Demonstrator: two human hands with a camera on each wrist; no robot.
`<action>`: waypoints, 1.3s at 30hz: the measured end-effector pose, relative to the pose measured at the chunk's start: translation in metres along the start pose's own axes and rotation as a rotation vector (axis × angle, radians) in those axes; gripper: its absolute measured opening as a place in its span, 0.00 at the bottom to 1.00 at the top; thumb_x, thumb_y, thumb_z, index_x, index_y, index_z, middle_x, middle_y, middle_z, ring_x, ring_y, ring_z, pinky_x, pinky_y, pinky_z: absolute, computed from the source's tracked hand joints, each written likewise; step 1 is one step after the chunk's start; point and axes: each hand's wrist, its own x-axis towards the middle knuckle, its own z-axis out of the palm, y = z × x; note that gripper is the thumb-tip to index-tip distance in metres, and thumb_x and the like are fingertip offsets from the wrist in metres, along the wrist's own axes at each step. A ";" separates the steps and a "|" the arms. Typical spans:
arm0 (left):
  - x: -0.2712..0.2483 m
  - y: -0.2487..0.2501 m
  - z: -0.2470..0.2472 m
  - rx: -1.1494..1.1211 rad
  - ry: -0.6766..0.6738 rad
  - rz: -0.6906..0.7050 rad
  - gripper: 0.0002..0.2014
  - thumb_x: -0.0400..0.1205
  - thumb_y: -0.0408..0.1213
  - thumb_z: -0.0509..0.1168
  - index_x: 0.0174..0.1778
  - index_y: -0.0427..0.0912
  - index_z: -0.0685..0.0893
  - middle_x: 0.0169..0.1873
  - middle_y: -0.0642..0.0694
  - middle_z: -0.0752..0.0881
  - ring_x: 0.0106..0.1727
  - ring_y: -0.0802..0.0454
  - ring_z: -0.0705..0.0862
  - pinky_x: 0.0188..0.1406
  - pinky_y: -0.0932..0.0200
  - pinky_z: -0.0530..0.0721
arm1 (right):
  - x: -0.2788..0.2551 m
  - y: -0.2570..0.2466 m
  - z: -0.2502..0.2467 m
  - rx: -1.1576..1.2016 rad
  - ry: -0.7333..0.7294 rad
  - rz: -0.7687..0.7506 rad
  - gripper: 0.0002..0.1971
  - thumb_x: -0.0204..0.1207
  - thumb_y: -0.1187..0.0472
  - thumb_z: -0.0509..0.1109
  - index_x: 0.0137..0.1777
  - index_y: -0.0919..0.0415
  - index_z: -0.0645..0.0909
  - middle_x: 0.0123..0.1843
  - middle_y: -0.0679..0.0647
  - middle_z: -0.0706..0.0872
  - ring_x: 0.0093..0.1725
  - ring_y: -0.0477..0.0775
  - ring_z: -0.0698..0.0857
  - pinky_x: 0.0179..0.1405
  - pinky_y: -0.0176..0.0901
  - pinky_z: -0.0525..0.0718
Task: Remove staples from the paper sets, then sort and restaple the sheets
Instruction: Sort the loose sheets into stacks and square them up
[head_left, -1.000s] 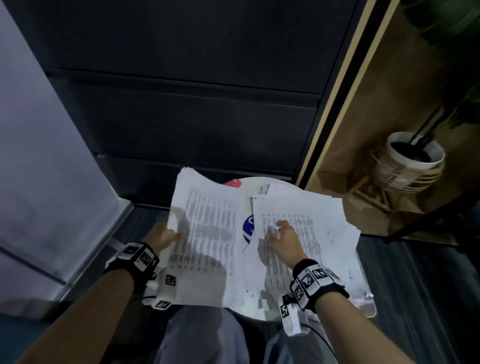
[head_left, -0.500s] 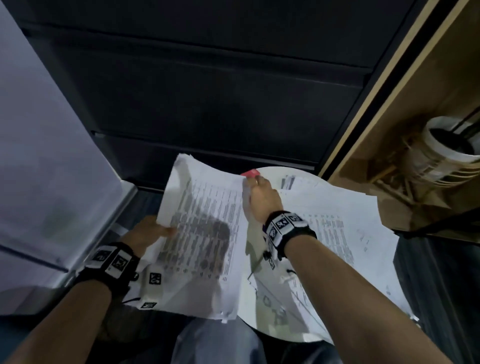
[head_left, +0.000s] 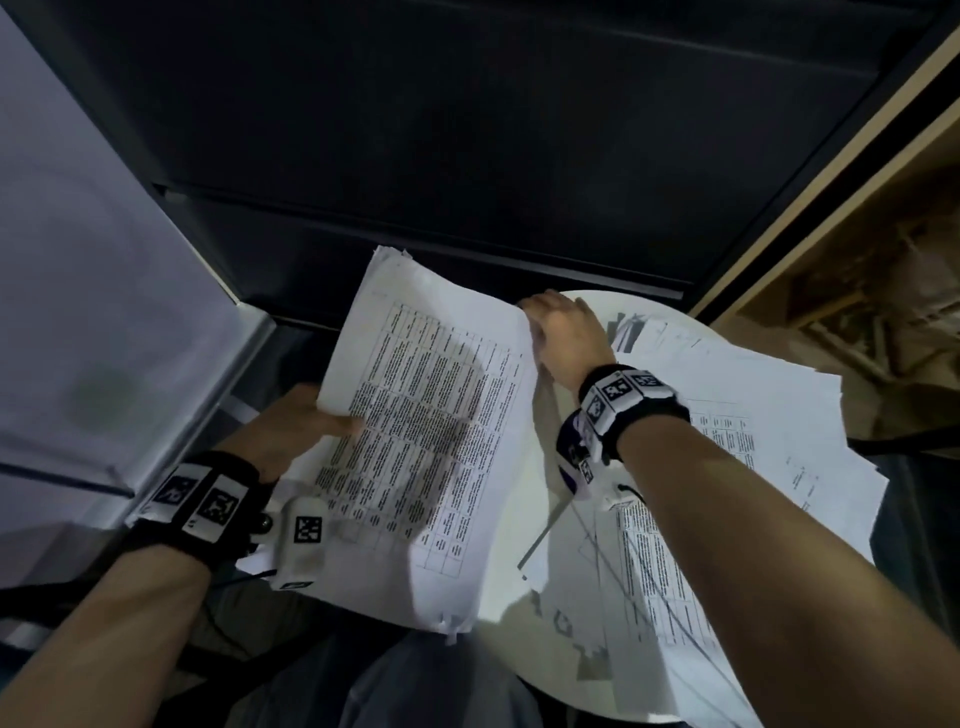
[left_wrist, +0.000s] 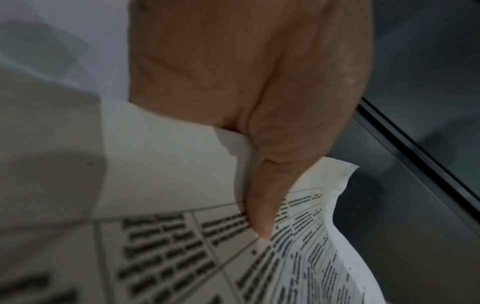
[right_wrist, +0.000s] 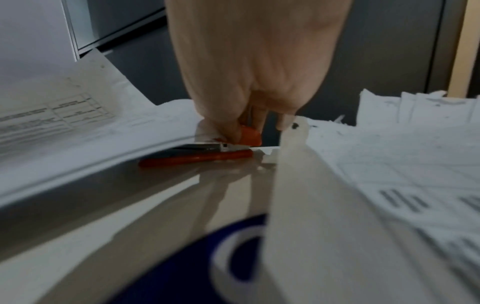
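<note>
My left hand (head_left: 296, 426) holds a stapled paper set (head_left: 426, 441) printed with tables, tilted up over the left side of the round white table (head_left: 519, 649). In the left wrist view its thumb (left_wrist: 259, 216) presses on top of the set (left_wrist: 182, 246), with the other fingers hidden beneath. My right hand (head_left: 561, 327) reaches to the table's far edge. The right wrist view shows its fingers (right_wrist: 233, 127) curled round the top of a red stapler (right_wrist: 197, 159) lying on the table. In the head view the stapler is hidden behind the hand and the paper.
Loose printed sheets (head_left: 753, 467) lie spread over the right half of the table. A dark drawer cabinet (head_left: 467, 156) stands right behind it. A pale grey panel (head_left: 78, 312) is at the left and a wooden shelf (head_left: 883, 260) at the right.
My right hand left the loose sheets and moved forward to the table's far edge, onto the red stapler. The left hand raised the paper set slightly.
</note>
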 end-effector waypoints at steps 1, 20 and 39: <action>0.001 0.000 0.002 -0.003 -0.008 -0.004 0.16 0.78 0.24 0.68 0.62 0.33 0.82 0.51 0.40 0.87 0.54 0.45 0.84 0.64 0.49 0.77 | -0.001 0.004 0.000 -0.010 0.011 0.002 0.25 0.78 0.71 0.58 0.73 0.56 0.76 0.70 0.55 0.81 0.72 0.57 0.75 0.78 0.56 0.64; 0.018 -0.002 0.056 0.119 0.129 -0.042 0.17 0.74 0.23 0.73 0.59 0.28 0.83 0.47 0.41 0.86 0.50 0.47 0.83 0.60 0.51 0.79 | -0.041 0.019 -0.028 0.143 0.429 0.196 0.22 0.77 0.65 0.59 0.72 0.64 0.77 0.73 0.63 0.76 0.80 0.63 0.65 0.83 0.62 0.48; -0.021 0.006 0.088 0.475 0.254 -0.026 0.39 0.75 0.33 0.74 0.78 0.30 0.60 0.66 0.31 0.78 0.66 0.35 0.79 0.61 0.48 0.82 | -0.181 0.009 0.004 0.163 -0.063 0.123 0.05 0.68 0.64 0.68 0.40 0.63 0.85 0.58 0.56 0.80 0.59 0.59 0.78 0.65 0.53 0.74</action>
